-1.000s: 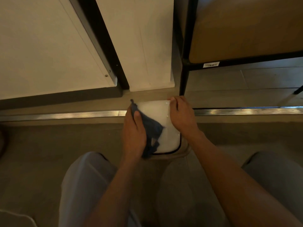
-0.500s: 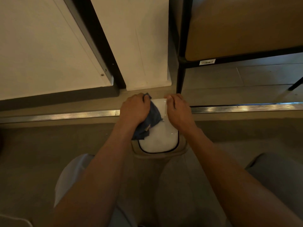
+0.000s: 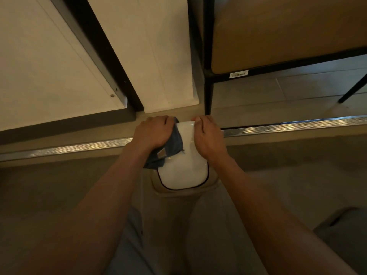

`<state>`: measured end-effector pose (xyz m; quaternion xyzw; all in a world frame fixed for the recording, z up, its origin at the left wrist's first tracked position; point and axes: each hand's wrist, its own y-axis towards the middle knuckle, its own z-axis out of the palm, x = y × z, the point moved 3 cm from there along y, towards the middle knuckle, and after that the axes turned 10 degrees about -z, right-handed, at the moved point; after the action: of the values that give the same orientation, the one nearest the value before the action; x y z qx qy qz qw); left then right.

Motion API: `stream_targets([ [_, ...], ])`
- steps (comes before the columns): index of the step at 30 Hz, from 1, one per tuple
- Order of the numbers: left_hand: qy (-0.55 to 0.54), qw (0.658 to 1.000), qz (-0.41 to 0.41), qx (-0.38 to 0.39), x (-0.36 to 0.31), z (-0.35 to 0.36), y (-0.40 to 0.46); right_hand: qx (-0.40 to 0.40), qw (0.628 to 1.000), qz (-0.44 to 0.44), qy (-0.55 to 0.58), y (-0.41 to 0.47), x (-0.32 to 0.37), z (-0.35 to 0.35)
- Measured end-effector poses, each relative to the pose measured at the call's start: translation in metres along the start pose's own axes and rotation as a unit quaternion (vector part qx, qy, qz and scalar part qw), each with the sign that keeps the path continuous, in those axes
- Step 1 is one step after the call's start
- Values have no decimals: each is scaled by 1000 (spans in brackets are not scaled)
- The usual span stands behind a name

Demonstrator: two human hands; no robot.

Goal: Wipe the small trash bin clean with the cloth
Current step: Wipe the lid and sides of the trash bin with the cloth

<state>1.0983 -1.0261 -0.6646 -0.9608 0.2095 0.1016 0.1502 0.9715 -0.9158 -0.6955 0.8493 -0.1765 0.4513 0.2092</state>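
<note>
My left hand (image 3: pixel 154 132) grips the blue cloth (image 3: pixel 168 148) against the white bin lid (image 3: pixel 183 171); my right hand (image 3: pixel 209 138) clutches its edge. Pushing hard could tip the bin.

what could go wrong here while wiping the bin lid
The cloth is bunched under the left hand, with loose folds hanging off the lid's left edge, so little of it may actually wipe. The right hand only grips the lid's far right edge; a hard push might tip or slide the bin.
</note>
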Motion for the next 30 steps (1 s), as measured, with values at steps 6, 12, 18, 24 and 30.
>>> stream_targets([
  [6, 27, 989, 124, -79, -36, 5, -6, -38, 999, -5, -10, 0, -2, -1],
  [12, -203, 974, 12, -95, 23, 10, -12, -42, 999, 23, -4, 1, -4, 0],
  [18, -461, 864, -133, -153, 39, 53, -56, -55, 998, 19, 0, -1, -3, -1],
  [24, -479, 838, -177, -190, 33, 111, -126, -41, 999, 21, -16, -4, -3, 0],
  [30, -442, 861, -152, -201, 36, 117, -136, -10, 997, -38, -63, -4, -5, 3],
])
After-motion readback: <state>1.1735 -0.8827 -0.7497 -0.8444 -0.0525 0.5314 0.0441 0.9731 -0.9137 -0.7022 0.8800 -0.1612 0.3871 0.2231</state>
